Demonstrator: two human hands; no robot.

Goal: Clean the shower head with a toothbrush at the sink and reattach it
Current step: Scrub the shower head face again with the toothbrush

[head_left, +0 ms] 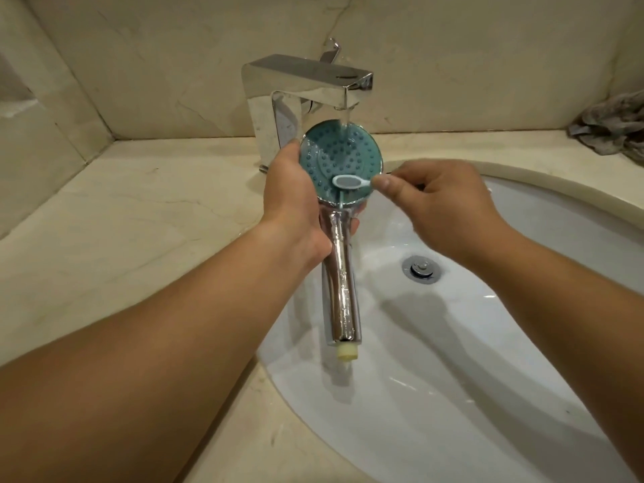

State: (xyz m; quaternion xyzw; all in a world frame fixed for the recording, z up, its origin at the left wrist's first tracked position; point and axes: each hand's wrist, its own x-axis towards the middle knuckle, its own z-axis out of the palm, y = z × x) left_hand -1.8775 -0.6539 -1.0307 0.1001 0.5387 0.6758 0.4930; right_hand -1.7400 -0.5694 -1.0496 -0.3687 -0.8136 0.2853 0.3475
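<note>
Our left hand [292, 200] gripped one chrome shower head [340, 162] at its neck, face up under the running faucet [306, 88], above the white sink [453, 343]. Our right hand [442, 207] pinched one toothbrush [348, 182], its head lying on the teal face.

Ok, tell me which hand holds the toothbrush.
The right hand pinches the toothbrush; the left hand grips the shower head.

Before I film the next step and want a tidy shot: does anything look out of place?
Only the crumpled grey cloth bunched on the counter's far right corner looks untidy. The shower head, toothbrush and running faucet look normal.
</note>
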